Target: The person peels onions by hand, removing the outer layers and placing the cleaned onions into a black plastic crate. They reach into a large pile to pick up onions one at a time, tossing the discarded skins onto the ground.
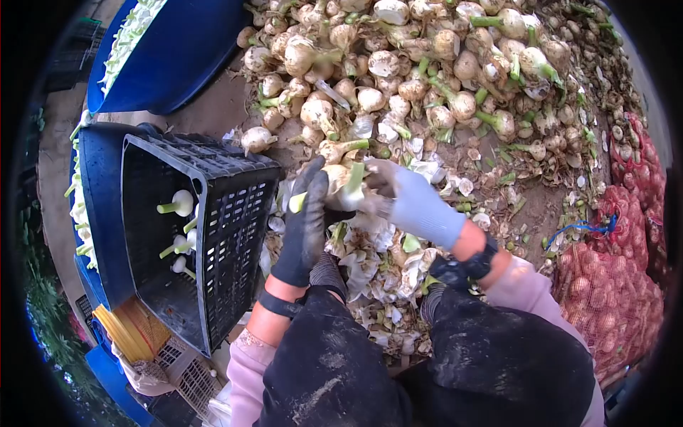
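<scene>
My left hand (304, 228), in a black glove, is closed around a garlic bulb (348, 188) with a thick green stem. Another cut green stem (297, 202) pokes out over this hand's fingers; whatever it belongs to is hidden. On the bulb's other side is my right hand (420, 203), in a pale blue-grey glove, its fingers curled against the bulb and somewhat blurred. Loose garlic skins (366, 263) lie beneath both hands. Just beyond them sits an unpeeled bulb (334, 148) with its stem on.
A tilted black crate (238, 178) at my left has several cleaned white bulbs (183, 203) inside. Behind it stand blue tubs (178, 64) with white garlic. A large heap of dirty garlic (441, 64) spreads ahead. Red mesh sacks (605, 285) stand at right.
</scene>
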{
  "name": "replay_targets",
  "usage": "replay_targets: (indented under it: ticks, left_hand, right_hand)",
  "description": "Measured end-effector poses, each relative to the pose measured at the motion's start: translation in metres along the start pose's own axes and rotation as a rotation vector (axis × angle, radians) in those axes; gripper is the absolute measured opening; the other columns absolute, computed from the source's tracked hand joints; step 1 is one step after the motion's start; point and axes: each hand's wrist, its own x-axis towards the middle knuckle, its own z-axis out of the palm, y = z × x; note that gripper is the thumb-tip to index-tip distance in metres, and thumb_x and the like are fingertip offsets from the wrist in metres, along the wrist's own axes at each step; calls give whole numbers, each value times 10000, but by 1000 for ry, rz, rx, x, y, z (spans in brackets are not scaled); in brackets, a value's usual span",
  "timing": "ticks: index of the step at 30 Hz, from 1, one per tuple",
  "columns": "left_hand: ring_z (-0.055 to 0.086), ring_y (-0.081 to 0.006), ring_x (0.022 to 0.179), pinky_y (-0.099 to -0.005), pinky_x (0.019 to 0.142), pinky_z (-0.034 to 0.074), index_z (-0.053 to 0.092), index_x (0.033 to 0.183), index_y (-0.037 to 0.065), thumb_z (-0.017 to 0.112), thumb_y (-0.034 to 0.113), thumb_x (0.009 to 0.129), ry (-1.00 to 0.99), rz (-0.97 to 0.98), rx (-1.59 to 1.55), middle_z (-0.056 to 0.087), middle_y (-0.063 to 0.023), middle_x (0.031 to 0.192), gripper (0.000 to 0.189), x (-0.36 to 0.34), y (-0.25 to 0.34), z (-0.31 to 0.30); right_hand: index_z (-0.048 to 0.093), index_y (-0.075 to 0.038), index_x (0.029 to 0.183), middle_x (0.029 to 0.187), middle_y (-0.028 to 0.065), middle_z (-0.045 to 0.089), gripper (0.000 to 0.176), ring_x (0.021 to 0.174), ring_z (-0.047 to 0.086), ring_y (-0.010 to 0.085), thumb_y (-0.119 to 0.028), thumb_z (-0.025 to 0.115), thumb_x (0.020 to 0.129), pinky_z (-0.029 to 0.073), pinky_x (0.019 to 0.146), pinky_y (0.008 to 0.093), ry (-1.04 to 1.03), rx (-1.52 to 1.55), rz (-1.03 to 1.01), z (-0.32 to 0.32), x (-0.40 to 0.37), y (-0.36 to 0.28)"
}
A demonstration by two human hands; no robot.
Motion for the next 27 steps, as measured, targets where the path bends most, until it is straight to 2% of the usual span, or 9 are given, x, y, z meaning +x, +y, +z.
replay_targets:
  ticks: [2, 6, 9, 11, 13, 18, 21, 23, 27]
  left_hand:
    - [525, -140, 1057, -277, 829, 506, 477, 1307, 55, 528, 321, 949, 46, 109, 215, 539, -75, 1185, 449, 1, 2, 7]
    - [527, -123, 1033, -264, 943, 404, 470, 1302, 6, 513, 269, 953, -70, -58, -78, 552, -69, 1182, 440, -4, 6, -1]
    - [530, -125, 1033, -268, 925, 422, 463, 1312, 4, 505, 248, 953, -128, 19, -50, 553, -64, 1175, 437, -17, 5, -7]
    - [513, -119, 1057, -266, 930, 415, 458, 1319, -1, 502, 247, 955, -130, 46, 65, 547, -64, 1181, 443, -18, -1, -14]
    - [524, -155, 1121, -312, 925, 471, 438, 1333, 30, 509, 317, 949, 0, 72, 96, 523, -83, 1222, 484, -6, -1, -9]
    - [568, -150, 977, -314, 772, 549, 459, 1312, 33, 490, 322, 959, 68, 194, 433, 523, -75, 1173, 457, 1, 0, 12]
    - [573, -139, 951, -312, 741, 555, 468, 1308, 35, 482, 306, 962, -46, 6, 53, 513, -70, 1193, 440, -6, 5, 9]
    - [594, -153, 942, -315, 712, 563, 465, 1310, 30, 493, 299, 953, -37, 89, 235, 530, -85, 1191, 448, -2, -2, 5]
    - [581, -132, 921, -281, 825, 506, 494, 1282, -1, 499, 214, 941, -137, -106, -82, 576, -82, 1128, 403, -7, 12, 10]
  right_hand:
    - [588, -49, 986, 850, 209, 629, 333, 805, 628, 374, -271, 698, 764, 493, 688, 425, 317, 54, -101, 15, 5, -6]
    - [585, -17, 875, 739, 156, 619, 185, 666, 613, 315, -168, 657, 795, 486, 602, 372, 331, 56, -20, 0, 5, -10]
    - [601, 0, 902, 742, 59, 632, 103, 660, 587, 116, -95, 581, 868, 479, 554, 262, 595, 310, 296, -51, 12, 36]
    - [592, 8, 939, 806, 78, 640, 125, 648, 571, 114, -105, 569, 892, 482, 562, 246, 321, 287, 280, -62, 8, 42]
    - [571, 8, 936, 857, 86, 637, 173, 664, 587, 144, -155, 596, 884, 491, 570, 294, 103, 729, 74, -12, 7, 43]
    - [580, 5, 1028, 901, 190, 617, 352, 746, 623, 339, -205, 690, 767, 501, 633, 389, 474, -286, -290, 18, -2, -4]
    - [590, 7, 992, 852, 207, 609, 339, 756, 599, 386, -196, 699, 744, 493, 640, 388, 321, -51, -27, 5, -3, -5]
    - [590, 11, 927, 771, 189, 605, 266, 733, 612, 361, -175, 687, 763, 482, 643, 390, 466, -117, -151, 2, -9, -7]
    - [604, 2, 933, 758, 113, 625, 114, 667, 593, 183, -54, 587, 836, 484, 613, 316, 485, 448, 23, -11, -4, 6]
